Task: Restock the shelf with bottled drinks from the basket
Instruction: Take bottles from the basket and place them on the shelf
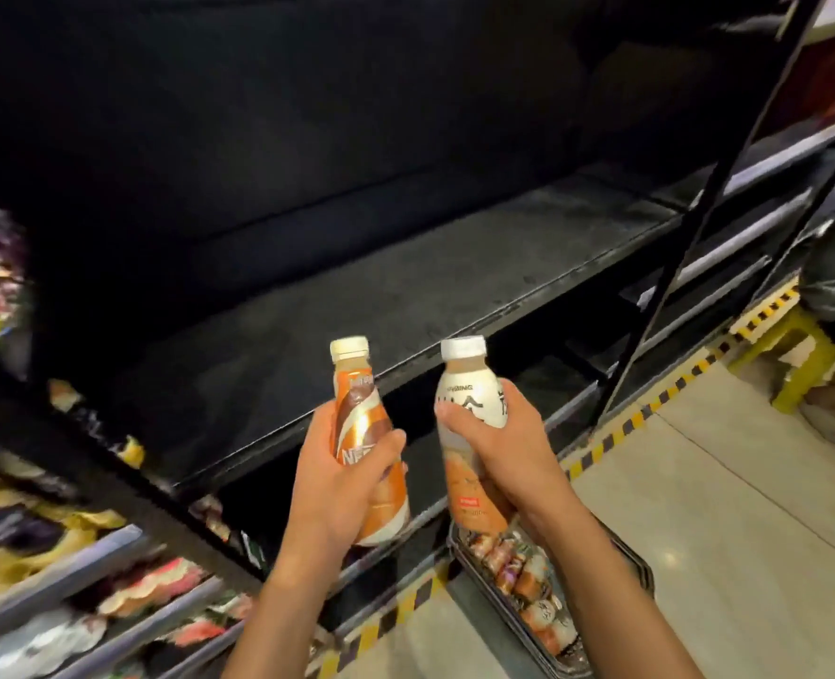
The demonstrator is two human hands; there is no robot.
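My left hand [337,475] grips an orange and brown coffee bottle [364,423] with a cream cap, held upright. My right hand [498,448] holds a white and orange bottle [469,399] with a white cap, also upright. Both bottles hover just in front of the edge of a bare black shelf [405,296]. Below my right forearm a black basket [503,605] sits on the floor, with several more bottles lying inside it.
Packaged snacks [38,526] fill the lower shelves at the left. A black ladder frame [689,227] leans at the right. Yellow-black tape [650,404] marks the floor by the shelving. A person sits on a yellow stool [797,355] at the far right.
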